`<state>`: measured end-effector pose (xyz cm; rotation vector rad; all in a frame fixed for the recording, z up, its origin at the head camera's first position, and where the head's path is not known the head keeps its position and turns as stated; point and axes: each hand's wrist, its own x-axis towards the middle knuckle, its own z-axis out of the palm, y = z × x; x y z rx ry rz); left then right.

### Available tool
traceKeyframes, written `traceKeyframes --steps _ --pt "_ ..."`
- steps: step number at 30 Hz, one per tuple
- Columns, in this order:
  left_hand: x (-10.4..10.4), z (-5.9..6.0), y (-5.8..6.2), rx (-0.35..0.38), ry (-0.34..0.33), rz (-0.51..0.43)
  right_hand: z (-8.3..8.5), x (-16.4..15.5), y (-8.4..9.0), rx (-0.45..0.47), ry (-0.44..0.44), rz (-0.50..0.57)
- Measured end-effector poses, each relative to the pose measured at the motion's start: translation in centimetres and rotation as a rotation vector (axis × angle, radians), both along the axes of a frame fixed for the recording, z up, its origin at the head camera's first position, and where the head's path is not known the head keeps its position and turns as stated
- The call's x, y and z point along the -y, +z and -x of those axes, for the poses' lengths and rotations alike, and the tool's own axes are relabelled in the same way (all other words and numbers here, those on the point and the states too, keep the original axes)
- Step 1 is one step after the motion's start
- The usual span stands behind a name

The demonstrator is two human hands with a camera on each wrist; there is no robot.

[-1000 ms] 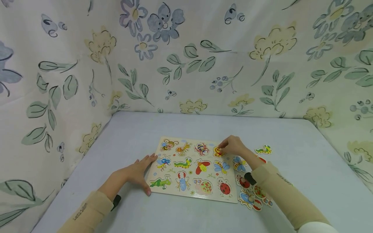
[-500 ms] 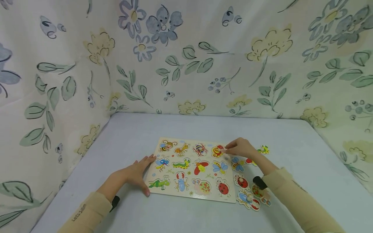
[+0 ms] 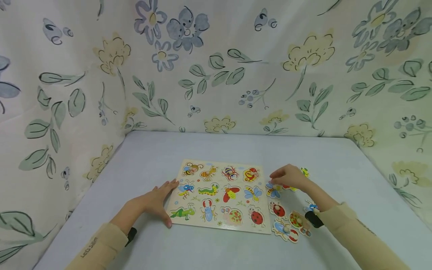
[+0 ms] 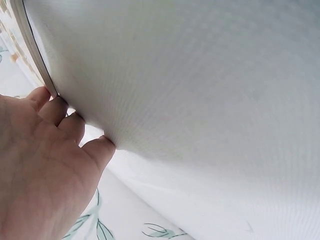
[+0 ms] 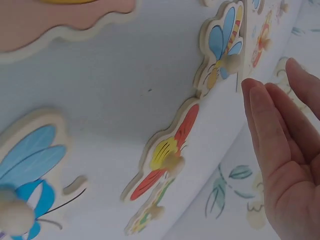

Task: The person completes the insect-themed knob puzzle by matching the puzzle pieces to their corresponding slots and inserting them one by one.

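Note:
A wooden peg puzzle board (image 3: 246,227) with insect pictures lies on the table. My left hand (image 3: 156,200) rests at its left side, fingers spread, thumb by the lower corner; in the left wrist view the fingertips (image 4: 56,106) meet the board's edge. A butterfly piece (image 3: 251,174) sits in the top right spot, in a row with bee, ant and spider pieces. My right hand (image 3: 288,177) holds nothing, fingers fairly straight. It hovers at the blue-winged striped bee piece (image 3: 274,191), whose wooden knob (image 5: 231,64) faces the fingertips in the right wrist view.
Right of the board lie loose knobbed pieces: a ladybug (image 3: 278,210), a stag beetle (image 3: 281,228), a snail (image 3: 296,219), a red-winged fly (image 5: 162,155), a caterpillar (image 3: 305,172) and a blue mosquito (image 3: 310,206), partly behind the right wrist. Floral cloth (image 3: 216,93) hangs behind the table.
My right hand has let go of the butterfly piece at the board's top right spot and moved right and slightly nearer, to the bee piece. The left hand has stayed at the board's side.

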<state>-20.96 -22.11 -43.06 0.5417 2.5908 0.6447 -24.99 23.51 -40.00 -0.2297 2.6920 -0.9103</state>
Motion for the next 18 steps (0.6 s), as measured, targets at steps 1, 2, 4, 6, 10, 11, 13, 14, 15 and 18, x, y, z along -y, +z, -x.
traceKeyframes --steps 1,2,4,6,10,11,13,14,15,18 --pt "0.0 0.0 -0.1 -0.002 0.003 0.004 -0.1 -0.2 0.0 0.004 0.0 0.007" --pt "0.1 0.1 -0.1 -0.005 0.006 0.008 -0.3 -0.4 0.0 0.007 0.0 0.017" --pt "0.1 0.2 -0.2 -0.01 0.01 0.016 -0.5 -0.8 0.1 0.013 0.008 0.041" --pt "0.1 0.2 -0.2 -0.011 0.012 0.022 -0.8 -1.2 0.1 0.019 0.017 0.058" --pt "0.0 0.0 -0.1 -0.007 0.005 0.009 -1.5 -2.1 0.5 0.004 0.047 0.059" --pt "0.0 0.0 0.0 -0.005 0.003 0.007 -1.7 -2.2 0.5 0.001 0.052 0.057" --pt "0.0 -0.1 0.0 -0.004 0.0 0.005 -2.1 -2.6 0.6 -0.005 0.058 0.048" --pt "0.0 -0.1 0.0 -0.003 -0.001 0.006 -2.3 -2.9 0.6 -0.006 0.058 0.045" --pt "0.0 0.0 0.0 -0.002 -0.003 0.005 -2.5 -3.1 0.5 -0.005 0.059 0.041" --pt "0.0 0.0 -0.1 -0.003 -0.009 0.003 -3.1 -3.9 0.3 -0.005 0.066 0.029"
